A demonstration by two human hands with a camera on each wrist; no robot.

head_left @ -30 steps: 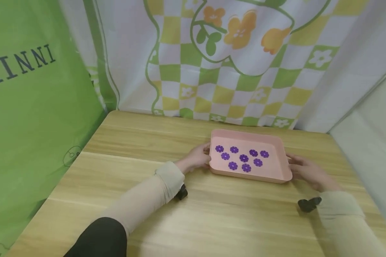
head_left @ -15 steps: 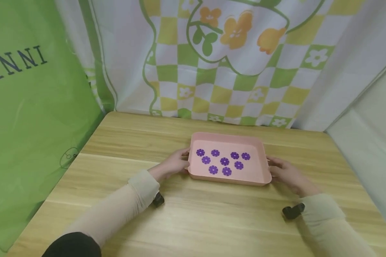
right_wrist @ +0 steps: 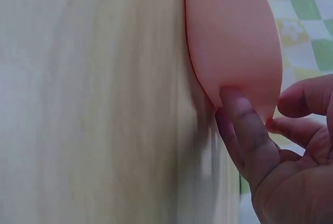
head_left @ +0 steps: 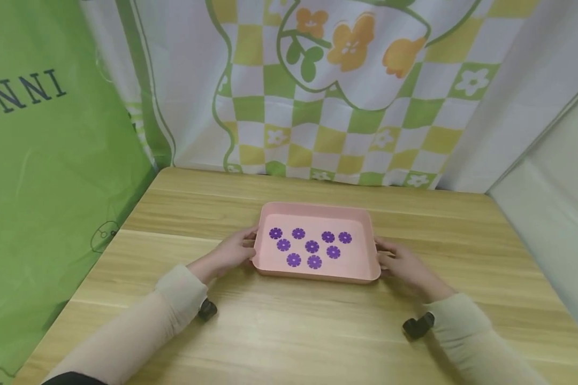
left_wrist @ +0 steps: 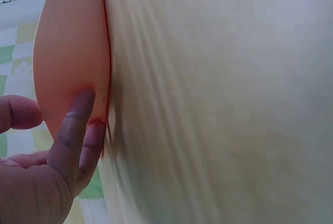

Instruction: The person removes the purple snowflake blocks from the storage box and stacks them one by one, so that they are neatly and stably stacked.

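In the head view we see the whole of a shallow pink tray [head_left: 318,210] at the middle of a wooden table [head_left: 279,337], nearer the far edge than the near one, with the left hand [head_left: 228,251] at its left end and the right hand [head_left: 409,266] at its right end. From above, the lower fingers are partly hidden by the tray; the two wrist views supply this detail. In the left wrist view we find fingertips [left_wrist: 82,109] against the outer wall, with the thumb [left_wrist: 23,113] at the rim; the right wrist view shows the matching hold at the other end. Both grips are thus narrow, each pinching the tray wall. We cannot tell whether the tray's base touches the table.

The contents appear only in the head view. We count nine purple discs [head_left: 311,246], notched around the edge and pale at the centre, lying flat and apart from one another on the tray floor, four toward the far side, three across the middle and two nearest us. They are grouped more to the left than to the right. Beyond the table hangs a checked, flowered curtain [head_left: 318,128].
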